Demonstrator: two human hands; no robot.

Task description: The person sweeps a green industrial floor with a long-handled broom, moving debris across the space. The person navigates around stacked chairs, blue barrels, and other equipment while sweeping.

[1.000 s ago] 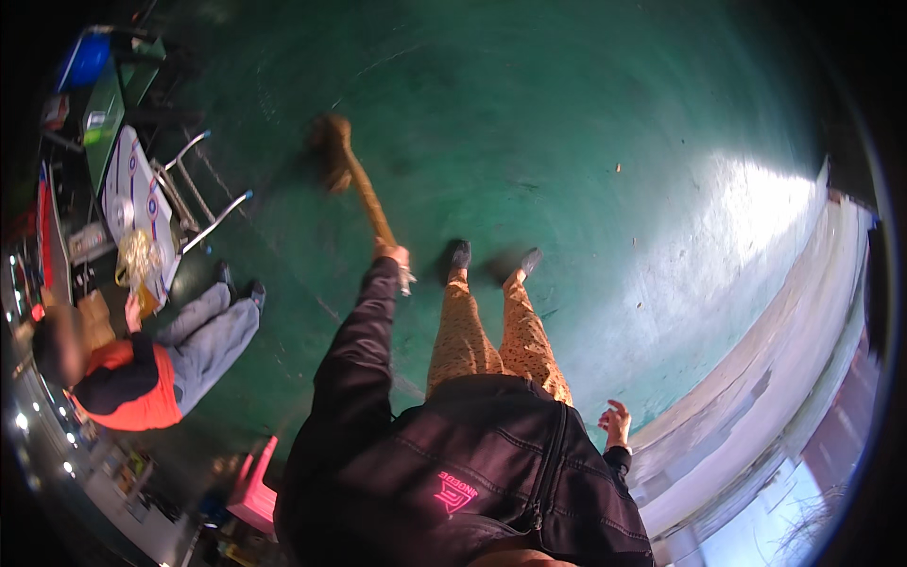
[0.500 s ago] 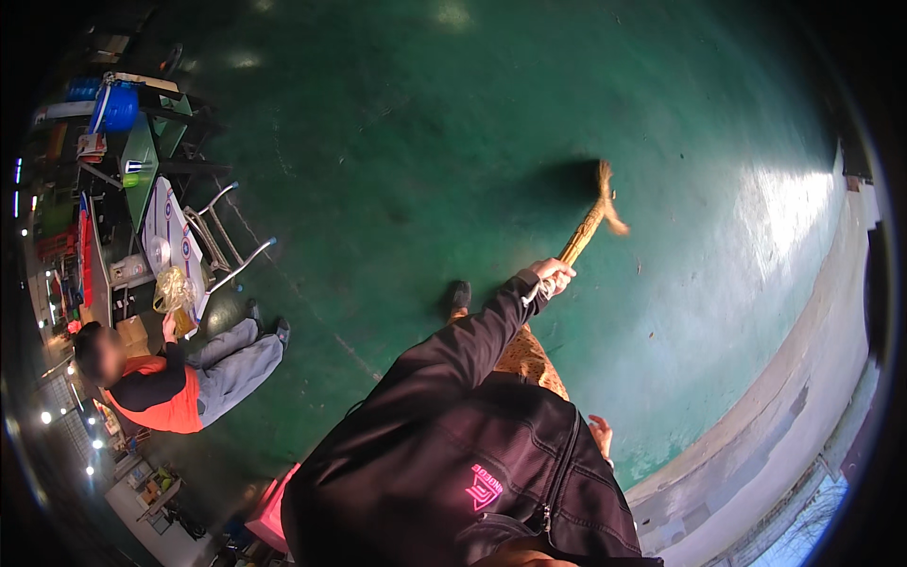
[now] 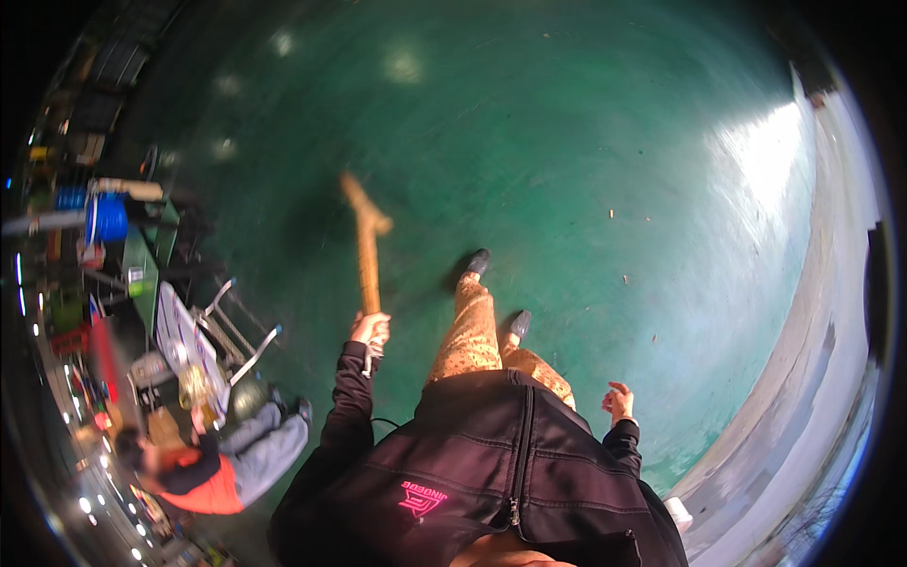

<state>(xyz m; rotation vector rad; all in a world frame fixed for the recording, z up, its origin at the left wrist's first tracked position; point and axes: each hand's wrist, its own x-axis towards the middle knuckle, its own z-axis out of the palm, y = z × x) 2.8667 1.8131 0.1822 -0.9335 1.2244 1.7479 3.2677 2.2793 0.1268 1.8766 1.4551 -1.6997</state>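
Observation:
My left hand (image 3: 370, 329) is wrapped round the end of a yellow-brown broom (image 3: 368, 269), with its arm reaching forward at the left. The broom points away from me, and its wider tan head is blurred over the green floor. A pale loop or cord hangs below the fist. Away from the broom, my right hand (image 3: 619, 403) hangs at my right side, its fingers loosely bent and apart, holding nothing.
Small bits of litter (image 3: 624, 280) lie on the green floor (image 3: 529, 170). At the left, a person in an orange vest (image 3: 208, 487) sits by a metal-framed stool (image 3: 236, 326) and cluttered tables. A pale wall (image 3: 803, 350) curves along the right.
My left hand has swung the broom from the right across to the left. My right hand now shows more fully, and both my feet are in view.

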